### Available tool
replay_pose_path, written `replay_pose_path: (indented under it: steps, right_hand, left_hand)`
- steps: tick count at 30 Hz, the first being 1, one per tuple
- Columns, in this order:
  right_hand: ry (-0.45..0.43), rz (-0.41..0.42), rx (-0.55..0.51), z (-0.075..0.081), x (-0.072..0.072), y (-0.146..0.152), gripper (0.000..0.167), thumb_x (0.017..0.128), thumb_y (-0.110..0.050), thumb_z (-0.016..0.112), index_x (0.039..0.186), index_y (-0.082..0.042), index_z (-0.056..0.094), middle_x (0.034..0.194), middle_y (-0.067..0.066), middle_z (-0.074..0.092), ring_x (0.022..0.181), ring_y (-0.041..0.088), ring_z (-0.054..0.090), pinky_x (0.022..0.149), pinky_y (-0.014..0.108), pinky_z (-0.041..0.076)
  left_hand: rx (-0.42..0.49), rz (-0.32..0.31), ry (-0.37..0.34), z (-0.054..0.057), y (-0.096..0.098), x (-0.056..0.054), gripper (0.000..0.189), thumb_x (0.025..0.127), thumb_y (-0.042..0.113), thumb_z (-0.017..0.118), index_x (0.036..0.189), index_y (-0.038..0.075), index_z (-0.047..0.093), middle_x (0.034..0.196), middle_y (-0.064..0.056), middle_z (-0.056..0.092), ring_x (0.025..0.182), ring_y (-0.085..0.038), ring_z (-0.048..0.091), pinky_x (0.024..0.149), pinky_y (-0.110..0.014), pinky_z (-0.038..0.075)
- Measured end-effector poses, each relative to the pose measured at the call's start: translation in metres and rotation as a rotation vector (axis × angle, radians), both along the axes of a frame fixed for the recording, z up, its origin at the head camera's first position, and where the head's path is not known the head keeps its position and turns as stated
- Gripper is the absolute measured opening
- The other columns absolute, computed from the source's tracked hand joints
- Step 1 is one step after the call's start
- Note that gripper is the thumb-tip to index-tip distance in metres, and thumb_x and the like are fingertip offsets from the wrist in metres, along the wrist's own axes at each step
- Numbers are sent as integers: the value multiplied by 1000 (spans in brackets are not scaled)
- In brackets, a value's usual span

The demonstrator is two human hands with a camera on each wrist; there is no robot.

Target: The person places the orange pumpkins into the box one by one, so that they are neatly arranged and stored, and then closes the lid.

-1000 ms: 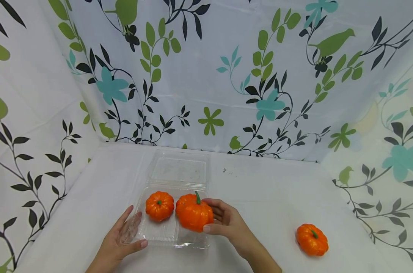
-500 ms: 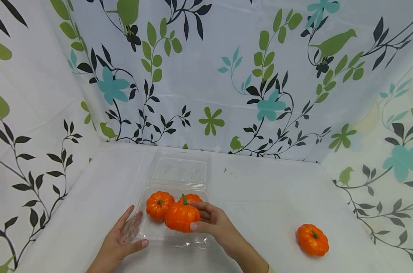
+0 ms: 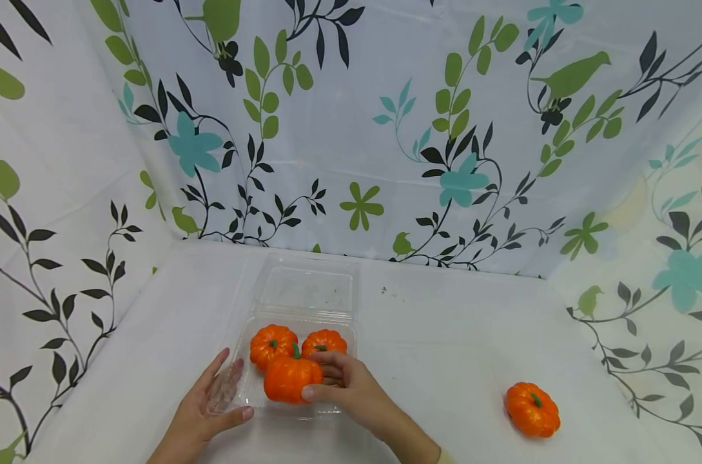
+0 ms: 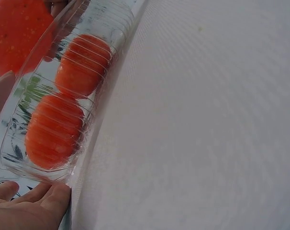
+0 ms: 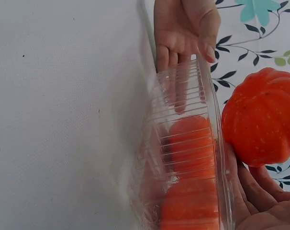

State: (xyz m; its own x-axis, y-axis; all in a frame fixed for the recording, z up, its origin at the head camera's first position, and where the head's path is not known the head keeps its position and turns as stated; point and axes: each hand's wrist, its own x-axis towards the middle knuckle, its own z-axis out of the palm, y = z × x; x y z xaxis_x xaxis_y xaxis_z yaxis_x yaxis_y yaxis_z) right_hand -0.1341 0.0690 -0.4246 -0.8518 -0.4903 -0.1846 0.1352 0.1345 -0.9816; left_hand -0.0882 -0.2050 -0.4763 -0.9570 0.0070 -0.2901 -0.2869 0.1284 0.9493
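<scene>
And low in the middle of the head view, an orange pumpkin (image 3: 291,382), grasped between curled fingers and thumb of the right hand (image 3: 351,385), out over the front of a clear container (image 3: 251,388). At lower left, the left hand (image 3: 202,407), straight fingers resting along the container's left end, thumb spread wide. Over to the wrist views for the height: raised past the container's rim, upper left in the left one, right edge in the right one, with two more pumpkins down behind the ribbed wall. In the head view, seated side by side: the left neighbour (image 3: 273,343) and the right neighbour (image 3: 324,339). Visible only there, the lid (image 3: 306,283) folded open toward the top, plus a lone pumpkin (image 3: 532,409) at lower right on white cloth (image 3: 443,335). Green stem (image 3: 296,350) of the grasped one aimed at the frame's top, tipping slightly left; body squat, long axis running left to right.
</scene>
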Motion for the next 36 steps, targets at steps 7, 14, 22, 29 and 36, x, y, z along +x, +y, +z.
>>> replay_pose_path:
  steps: [7, 14, 22, 29, 36]
  right_hand:
    - [72, 24, 92, 0, 1, -8, 59, 85, -27, 82, 136, -10, 59, 117, -1, 68, 103, 17, 65, 89, 31, 56]
    - [120, 47, 173, -2, 3, -15, 62, 85, -36, 82, 137, -11, 58, 115, -5, 68, 100, 12, 65, 86, 29, 56]
    - [141, 65, 200, -8, 1, -20, 61, 86, -39, 81, 136, -13, 59, 113, -7, 68, 97, 8, 66, 84, 24, 56]
    - [151, 68, 219, -7, 2, -23, 61, 86, -40, 81, 136, -13, 59, 113, -7, 68, 96, 8, 65, 83, 24, 56]
    - [174, 73, 267, -6, 2, -26, 61, 87, -43, 79, 136, -12, 59, 112, -7, 68, 95, 8, 64, 83, 26, 55]
  left_hand:
    - [52, -2, 22, 0, 0, 1, 108, 85, 16, 84, 164, 24, 11, 165, -11, 26, 151, -29, 20, 105, -18, 32]
    - [-4, -7, 23, -2, -1, 1, 109, 84, 18, 84, 164, 22, 10, 164, -19, 24, 151, -39, 18, 113, -47, 26]
    - [13, -2, 47, -1, 1, 2, 106, 85, 19, 83, 164, 22, 13, 163, -12, 30, 150, -32, 22, 108, -30, 31]
    - [70, 2, 42, 0, 1, 1, 108, 84, 17, 84, 164, 23, 12, 164, -10, 29, 147, -14, 29, 102, -17, 36]
    - [102, 3, 46, -2, 1, 1, 108, 83, 14, 84, 164, 24, 13, 164, -10, 28, 142, -4, 31, 100, -12, 38]
